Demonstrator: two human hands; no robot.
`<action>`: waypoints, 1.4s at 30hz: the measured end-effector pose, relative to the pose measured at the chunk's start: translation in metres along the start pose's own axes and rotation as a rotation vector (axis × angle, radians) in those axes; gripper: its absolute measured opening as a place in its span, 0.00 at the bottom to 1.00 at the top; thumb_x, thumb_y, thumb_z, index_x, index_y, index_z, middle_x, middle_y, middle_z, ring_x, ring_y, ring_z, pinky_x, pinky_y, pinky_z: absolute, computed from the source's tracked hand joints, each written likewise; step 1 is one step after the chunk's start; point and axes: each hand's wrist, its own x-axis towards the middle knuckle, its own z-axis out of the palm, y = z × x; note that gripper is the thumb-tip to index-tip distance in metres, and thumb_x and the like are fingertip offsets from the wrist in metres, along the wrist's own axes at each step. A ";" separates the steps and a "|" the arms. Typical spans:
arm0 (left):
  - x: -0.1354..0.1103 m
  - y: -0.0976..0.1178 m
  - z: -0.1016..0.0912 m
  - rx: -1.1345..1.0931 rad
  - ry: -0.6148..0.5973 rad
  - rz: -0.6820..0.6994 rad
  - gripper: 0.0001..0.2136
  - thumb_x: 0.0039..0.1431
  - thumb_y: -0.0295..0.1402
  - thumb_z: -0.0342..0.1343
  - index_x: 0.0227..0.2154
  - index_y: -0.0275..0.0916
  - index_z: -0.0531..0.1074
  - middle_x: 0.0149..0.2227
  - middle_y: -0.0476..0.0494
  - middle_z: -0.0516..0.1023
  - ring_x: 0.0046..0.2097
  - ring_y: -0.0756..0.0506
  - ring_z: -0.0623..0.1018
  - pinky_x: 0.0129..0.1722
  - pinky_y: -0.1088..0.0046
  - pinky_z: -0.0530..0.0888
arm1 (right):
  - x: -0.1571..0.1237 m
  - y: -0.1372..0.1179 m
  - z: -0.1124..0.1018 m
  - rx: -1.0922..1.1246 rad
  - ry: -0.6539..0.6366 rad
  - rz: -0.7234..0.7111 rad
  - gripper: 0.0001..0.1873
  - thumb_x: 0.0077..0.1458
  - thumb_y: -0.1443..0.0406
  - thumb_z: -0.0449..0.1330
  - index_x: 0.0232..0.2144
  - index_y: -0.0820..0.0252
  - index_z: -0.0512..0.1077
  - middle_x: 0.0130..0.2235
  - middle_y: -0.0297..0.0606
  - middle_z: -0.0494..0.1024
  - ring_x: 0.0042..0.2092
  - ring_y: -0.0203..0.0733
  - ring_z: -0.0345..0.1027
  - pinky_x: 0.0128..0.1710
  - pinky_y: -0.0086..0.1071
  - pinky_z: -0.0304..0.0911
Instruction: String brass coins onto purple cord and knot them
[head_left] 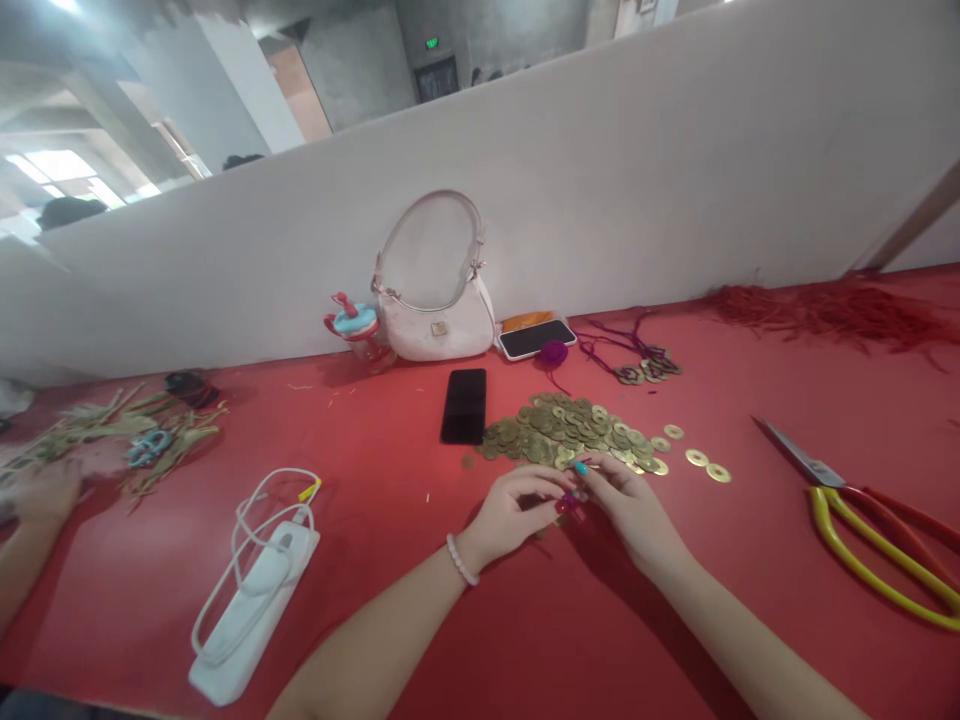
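My left hand (pixel 514 512), a beaded bracelet at its wrist, is closed with thumb and fingers around a short length of purple cord (pixel 574 508). Fingertips of my right hand (pixel 626 505) pinch at the same cord from the other side. A bit of brass shows under the left fingers, though its shape is mostly hidden. Just beyond both hands lies a heap of brass coins with holes (pixel 570 420), and a few loose coins (pixel 697 458) lie to its right. Farther back, several coins tied with purple cord (pixel 651 368) rest near a ball of purple cord (pixel 554 352).
Scissors with yellow and red handles (pixel 829 490) lie at right, near red fibres (pixel 840 312). A black phone (pixel 464 405), white phone (pixel 536 340), handbag (pixel 439 325) and cup (pixel 361 330) stand or lie behind. At left are a power strip (pixel 251 615) and another person's hand (pixel 52 490).
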 end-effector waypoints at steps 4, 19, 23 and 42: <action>0.001 0.001 0.000 0.004 0.064 -0.097 0.09 0.52 0.37 0.56 0.29 0.35 0.74 0.38 0.39 0.74 0.35 0.47 0.75 0.36 0.70 0.72 | -0.005 -0.007 0.003 -0.131 -0.010 -0.079 0.13 0.48 0.55 0.57 0.34 0.57 0.66 0.30 0.35 0.73 0.31 0.37 0.66 0.33 0.30 0.64; 0.006 0.001 -0.002 0.102 0.312 -0.043 0.06 0.52 0.31 0.54 0.31 0.35 0.74 0.38 0.39 0.75 0.41 0.46 0.73 0.40 0.70 0.70 | -0.017 -0.009 -0.001 -0.398 -0.227 -0.205 0.15 0.49 0.67 0.52 0.42 0.57 0.63 0.21 0.27 0.61 0.23 0.33 0.56 0.25 0.27 0.56; 0.007 -0.002 -0.002 0.045 0.325 -0.044 0.06 0.52 0.31 0.55 0.30 0.35 0.74 0.38 0.40 0.74 0.41 0.46 0.73 0.41 0.69 0.70 | -0.019 -0.011 0.000 -0.428 -0.250 -0.229 0.16 0.44 0.70 0.51 0.39 0.57 0.65 0.18 0.24 0.56 0.20 0.31 0.50 0.22 0.26 0.50; 0.004 0.007 -0.002 0.064 0.122 -0.084 0.09 0.52 0.36 0.56 0.30 0.35 0.74 0.41 0.39 0.69 0.42 0.45 0.72 0.42 0.69 0.70 | -0.008 -0.011 0.000 -0.671 -0.060 -0.472 0.07 0.52 0.63 0.52 0.30 0.55 0.71 0.35 0.40 0.70 0.37 0.43 0.65 0.38 0.37 0.63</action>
